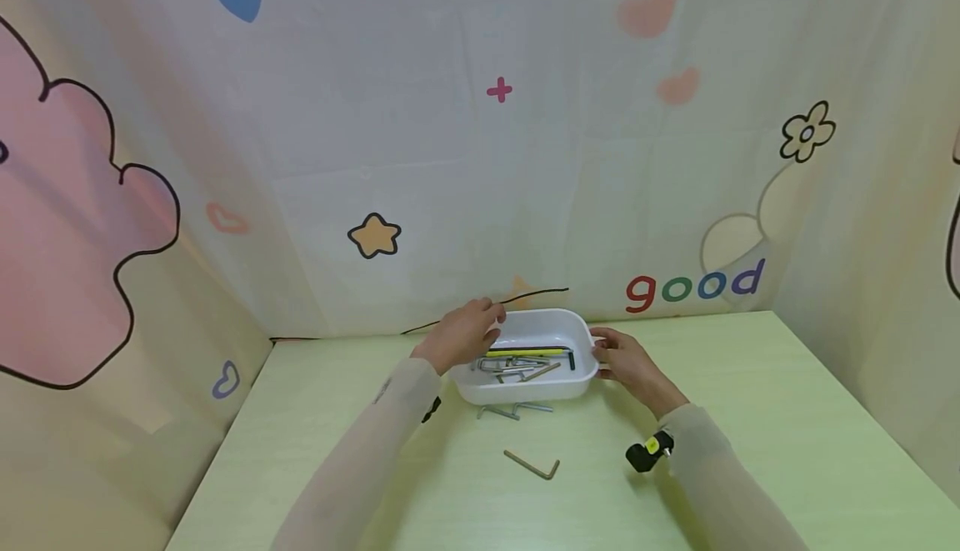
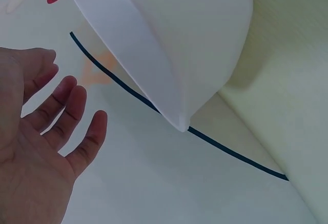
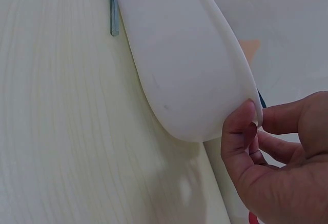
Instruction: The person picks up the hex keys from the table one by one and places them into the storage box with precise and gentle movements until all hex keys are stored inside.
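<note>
A white plastic basin (image 1: pixel 471 393) stands near the back edge of the table, holding several L-shaped hex keys (image 1: pixel 517 364) and a long yellow-and-black stick-like item (image 1: pixel 525 352). At its right end my right hand (image 1: pixel 626 361) pinches the rim between thumb and fingers, seen closely in the right wrist view on the basin wall (image 3: pixel 179 65). Over the left end hovers my left hand (image 1: pixel 461 336), its fingers loosely bent. In the left wrist view that hand (image 2: pixel 51 137) is apart from the basin (image 2: pixel 205 34) and holds nothing.
Just in front of the basin lie two silvery hex keys (image 1: pixel 498 413). Closer to me is a brass-coloured hex key (image 1: pixel 532 465) on the pale table (image 1: pixel 450 501). A printed curtain (image 1: pixel 420 134) hangs directly behind and at both sides.
</note>
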Demonstrator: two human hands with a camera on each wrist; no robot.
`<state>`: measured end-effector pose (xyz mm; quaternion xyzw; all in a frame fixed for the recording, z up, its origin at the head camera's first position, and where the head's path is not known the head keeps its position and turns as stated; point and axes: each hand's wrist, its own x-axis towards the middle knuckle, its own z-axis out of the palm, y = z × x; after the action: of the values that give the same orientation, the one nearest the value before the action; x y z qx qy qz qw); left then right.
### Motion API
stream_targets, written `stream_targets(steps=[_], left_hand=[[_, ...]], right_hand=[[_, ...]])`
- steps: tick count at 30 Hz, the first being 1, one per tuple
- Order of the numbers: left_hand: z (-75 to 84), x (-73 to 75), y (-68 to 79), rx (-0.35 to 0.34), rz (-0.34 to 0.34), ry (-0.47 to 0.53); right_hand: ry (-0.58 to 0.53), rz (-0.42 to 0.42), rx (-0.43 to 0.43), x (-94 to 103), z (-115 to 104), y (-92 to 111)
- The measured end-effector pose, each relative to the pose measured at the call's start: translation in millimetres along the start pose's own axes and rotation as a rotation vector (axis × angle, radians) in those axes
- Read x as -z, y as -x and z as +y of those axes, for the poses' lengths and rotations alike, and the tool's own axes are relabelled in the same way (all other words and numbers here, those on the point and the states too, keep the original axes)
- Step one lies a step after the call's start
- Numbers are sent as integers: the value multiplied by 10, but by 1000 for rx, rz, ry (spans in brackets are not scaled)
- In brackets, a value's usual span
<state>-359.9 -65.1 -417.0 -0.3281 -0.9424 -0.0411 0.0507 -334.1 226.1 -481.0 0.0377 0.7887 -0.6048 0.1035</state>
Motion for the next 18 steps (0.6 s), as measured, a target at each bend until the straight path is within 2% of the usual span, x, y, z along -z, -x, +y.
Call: stream_targets(steps=[6,11,18], left_hand=[[74,35,100,-17,27,-34],[144,55,201,-58,64,-78],[220,33,343,-122,128,-62]], right_hand=[[3,3,7,-6,12,0],[0,7,7,-7,21,-7],[-9,3,21,-15,6,10]])
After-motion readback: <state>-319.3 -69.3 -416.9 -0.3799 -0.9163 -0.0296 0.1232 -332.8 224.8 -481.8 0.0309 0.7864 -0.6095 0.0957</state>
